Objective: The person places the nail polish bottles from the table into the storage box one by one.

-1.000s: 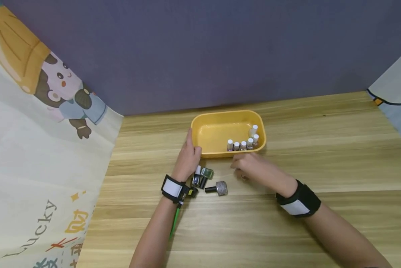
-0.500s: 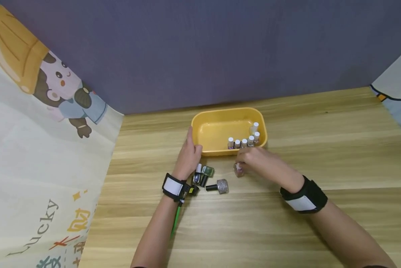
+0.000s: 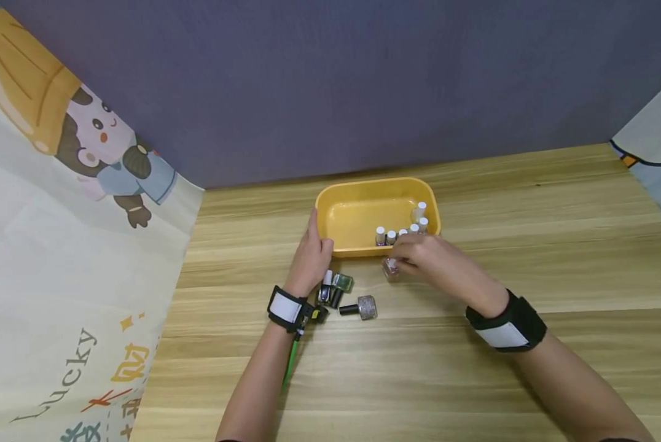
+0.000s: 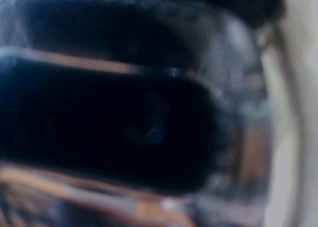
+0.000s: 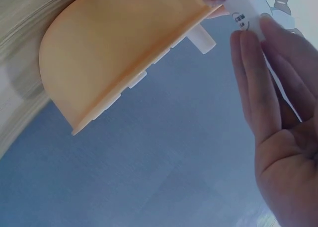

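Note:
My right hand (image 3: pixel 432 261) pinches the white cap of a pink nail polish bottle (image 3: pixel 390 270) between thumb and fingers. The bottle is just in front of the yellow tray (image 3: pixel 358 253); the right wrist view also shows the white cap (image 5: pixel 244 19) at my fingertips. Several white-capped nail polish bottles (image 3: pixel 380 236) stand upright along the tray's front and right walls. My left hand (image 3: pixel 308 261) rests against the tray's left front corner, index finger straight along the outside and thumb at the front. Its other fingers are hidden. The left wrist view is a dark, blurred close-up.
By my left wrist lie a dark white-capped bottle (image 3: pixel 324 293), a green bottle (image 3: pixel 342 282) and a black cap (image 3: pixel 319 315). A glittery grey bottle (image 3: pixel 367 307) lies nearer the middle of the wooden table (image 3: pixel 419 380). A dark blue panel (image 3: pixel 375 92) rises behind the tray.
My right hand has picked the pink nail polish bottle off the table by its cap and moved it slightly up toward the tray. My left hand stays at the tray's corner.

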### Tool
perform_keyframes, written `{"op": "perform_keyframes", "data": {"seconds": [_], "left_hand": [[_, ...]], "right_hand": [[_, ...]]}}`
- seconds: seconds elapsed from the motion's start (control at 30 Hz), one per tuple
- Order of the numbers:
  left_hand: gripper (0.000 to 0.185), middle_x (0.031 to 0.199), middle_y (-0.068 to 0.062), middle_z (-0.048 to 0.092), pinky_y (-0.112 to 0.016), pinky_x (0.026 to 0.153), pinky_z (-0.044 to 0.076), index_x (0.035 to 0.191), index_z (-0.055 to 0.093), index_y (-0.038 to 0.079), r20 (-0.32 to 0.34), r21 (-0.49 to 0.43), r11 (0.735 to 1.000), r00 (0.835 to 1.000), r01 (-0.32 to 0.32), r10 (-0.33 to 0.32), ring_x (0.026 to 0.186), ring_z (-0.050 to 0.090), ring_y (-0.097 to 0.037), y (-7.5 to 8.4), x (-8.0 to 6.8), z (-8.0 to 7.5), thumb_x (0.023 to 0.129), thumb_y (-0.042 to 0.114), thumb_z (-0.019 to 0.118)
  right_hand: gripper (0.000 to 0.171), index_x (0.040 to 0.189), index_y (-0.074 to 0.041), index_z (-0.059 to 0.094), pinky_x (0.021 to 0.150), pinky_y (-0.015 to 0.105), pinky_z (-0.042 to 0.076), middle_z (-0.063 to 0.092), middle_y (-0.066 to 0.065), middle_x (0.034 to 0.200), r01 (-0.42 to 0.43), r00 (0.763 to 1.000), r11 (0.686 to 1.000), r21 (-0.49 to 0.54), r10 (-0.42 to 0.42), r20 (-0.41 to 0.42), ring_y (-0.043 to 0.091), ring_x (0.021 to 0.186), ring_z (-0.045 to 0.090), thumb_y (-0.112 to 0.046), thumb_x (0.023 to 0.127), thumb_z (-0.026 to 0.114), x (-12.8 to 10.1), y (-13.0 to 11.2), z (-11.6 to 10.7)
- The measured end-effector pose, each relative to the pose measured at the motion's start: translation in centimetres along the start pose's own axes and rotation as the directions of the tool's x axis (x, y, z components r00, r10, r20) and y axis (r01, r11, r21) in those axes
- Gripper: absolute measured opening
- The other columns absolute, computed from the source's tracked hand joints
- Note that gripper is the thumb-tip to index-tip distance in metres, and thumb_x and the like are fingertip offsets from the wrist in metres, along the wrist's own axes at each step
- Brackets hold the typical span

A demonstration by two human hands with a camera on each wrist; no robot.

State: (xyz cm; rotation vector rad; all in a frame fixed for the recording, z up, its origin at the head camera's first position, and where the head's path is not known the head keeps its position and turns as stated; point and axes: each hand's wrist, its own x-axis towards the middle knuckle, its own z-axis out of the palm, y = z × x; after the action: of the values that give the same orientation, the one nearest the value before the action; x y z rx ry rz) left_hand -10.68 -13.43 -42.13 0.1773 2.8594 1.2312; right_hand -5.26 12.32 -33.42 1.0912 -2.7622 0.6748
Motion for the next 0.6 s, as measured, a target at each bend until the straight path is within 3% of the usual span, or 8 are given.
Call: {"op": "perform_keyframes", "data": {"seconds": [0.27,0.6], "left_hand": [[0.077,0.164,-0.013,0.022,-0.038,0.115,0.033,0.161,-0.002,0.019,-0.003,-0.006,1.0,1.0,0.004,-0.004,0.133,0.042,-0.018,0.1,0.0,-0.1,0.098,0.021,0.042],[0.077,0.164,-0.013,0.022,-0.037,0.118,0.028,0.161,-0.001,0.017,0.003,-0.005,1.0,1.0,0.0,0.0,0.145,0.03,-0.018,0.2,-0.1,-0.3,0.097,0.022,0.042]], "right_hand": [[0.01,0.091,-0.004,0.076,0.073,0.032,0.059,0.072,0.006,0.092,0.039,0.997,0.999,0.009,-0.038,-0.073,0.018,0.085,0.068,-0.003,0.081,0.078,-0.2,0.0,-0.8],[0.01,0.09,-0.002,0.076,0.072,0.033,0.059,0.072,0.007,0.091,0.058,0.986,0.998,-0.015,-0.059,-0.154,0.019,0.083,0.069,-0.002,0.08,0.078,-0.4,0.1,-1.8]]}}
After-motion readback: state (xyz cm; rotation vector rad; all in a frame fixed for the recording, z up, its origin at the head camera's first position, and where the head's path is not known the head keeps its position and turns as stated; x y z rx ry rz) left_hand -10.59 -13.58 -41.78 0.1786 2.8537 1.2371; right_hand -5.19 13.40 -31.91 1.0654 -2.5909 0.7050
